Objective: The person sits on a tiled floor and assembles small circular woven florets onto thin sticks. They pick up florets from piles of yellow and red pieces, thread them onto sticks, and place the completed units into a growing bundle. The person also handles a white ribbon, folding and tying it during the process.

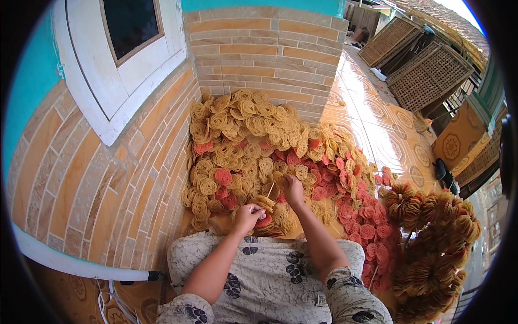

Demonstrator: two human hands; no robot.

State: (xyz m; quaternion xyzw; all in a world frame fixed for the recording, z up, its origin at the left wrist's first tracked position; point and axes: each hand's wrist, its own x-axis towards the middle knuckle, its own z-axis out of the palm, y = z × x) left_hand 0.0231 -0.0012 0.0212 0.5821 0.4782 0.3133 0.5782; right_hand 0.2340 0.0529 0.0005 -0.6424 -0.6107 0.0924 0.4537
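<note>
My left hand [248,217] is closed around a small stack of yellow crackers [264,202], round and made of coiled strands. A thin pale stick [271,190] rises from that stack, slanting up to the right. Just beyond its tip, my right hand [293,191] has its fingers pinched together beside a yellow cracker; what lies between the fingertips is hard to make out. Beneath and beyond both hands spreads a deep heap of loose yellow crackers [252,153], with red crackers [367,231] mixed in and gathered on the right.
Threaded bundles of brownish crackers [431,259] lie at the right. A brick-patterned tile wall [259,54] closes off the back, with another wall and a white door [91,59] at left. Woven racks [429,75] lean at the far right. Patterned cloth [264,270] covers my lap.
</note>
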